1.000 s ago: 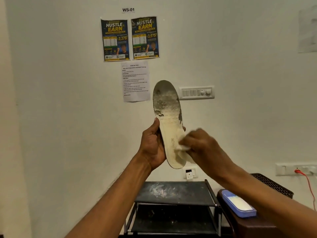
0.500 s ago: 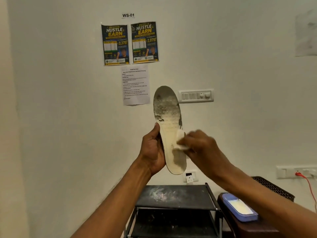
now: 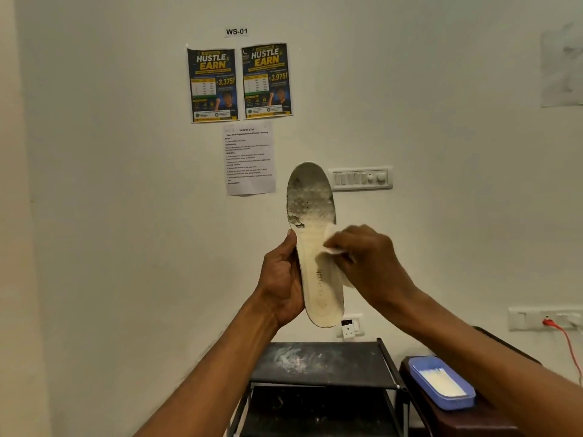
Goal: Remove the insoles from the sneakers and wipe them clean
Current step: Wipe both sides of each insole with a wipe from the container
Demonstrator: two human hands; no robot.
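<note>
A small tag [image 3: 236, 31] on the wall says "WS-01". The left poster [image 3: 212, 85] says "HUSTLE EARN" and "3,375!". The right poster [image 3: 266, 80] says the same, but "3,975!". The insole [image 3: 319, 280] says "FASHION". The white sheet [image 3: 249, 159] has print too small to read.

The left hand [image 3: 282, 279] holds an upright insole [image 3: 315, 247]; the right hand [image 3: 366, 260] presses what looks like a white wipe [image 3: 331, 241] on it.

White switch panel [image 3: 361, 179] on wall. Printed sheet [image 3: 249, 159] just left of it. Two "HUSTLE EARN" posters [image 3: 212, 85] [image 3: 266, 80] above-left, side by side. "WS-01" label [image 3: 236, 31] higher still. Small socket [image 3: 348, 326] below panel. Black rack [image 3: 318, 362], top smeared white, lower again. Socket plate [image 3: 533, 318] with red plug [image 3: 548, 321] below-right. Pale sheet [image 3: 561, 67] far upper right.
</note>
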